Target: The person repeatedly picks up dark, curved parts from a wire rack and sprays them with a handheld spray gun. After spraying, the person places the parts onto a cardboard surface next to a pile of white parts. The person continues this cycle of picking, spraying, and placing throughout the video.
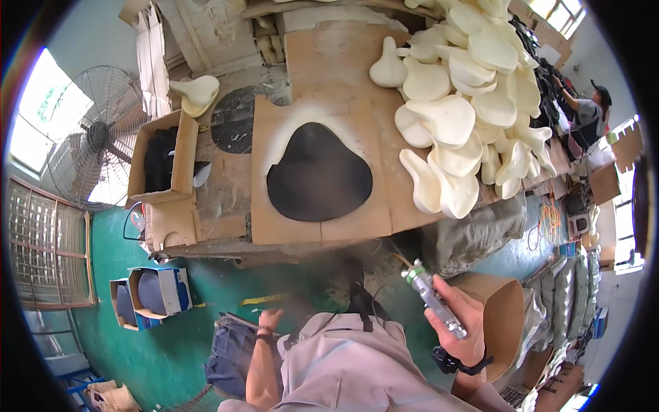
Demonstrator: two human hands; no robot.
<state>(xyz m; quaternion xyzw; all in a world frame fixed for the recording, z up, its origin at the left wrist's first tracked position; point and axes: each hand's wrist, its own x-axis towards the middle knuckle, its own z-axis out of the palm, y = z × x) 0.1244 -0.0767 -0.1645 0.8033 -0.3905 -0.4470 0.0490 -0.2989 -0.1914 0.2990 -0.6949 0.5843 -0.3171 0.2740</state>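
Note:
My right hand [463,318] is wrapped round a silver spray gun [437,302] with a green ring near its front end, held right of my body below the table edge. My left hand [270,318] hangs low beside my left hip, away from the table; its fingers are blurred. A black saddle-shaped cover [319,175] lies flat on a cardboard sheet [268,226] at the table's middle. Whitish haze marks the cardboard round its upper edge. Cream foam saddle pads [449,120] are heaped on the table to the right.
A cardboard box [184,161] with black pieces stands at the table's left, before a large wire fan [98,137]. Boxes of dark saddle-like pieces [152,292] sit on the green floor. An open carton [491,302] is close by my right hand. Another person [589,113] is far right.

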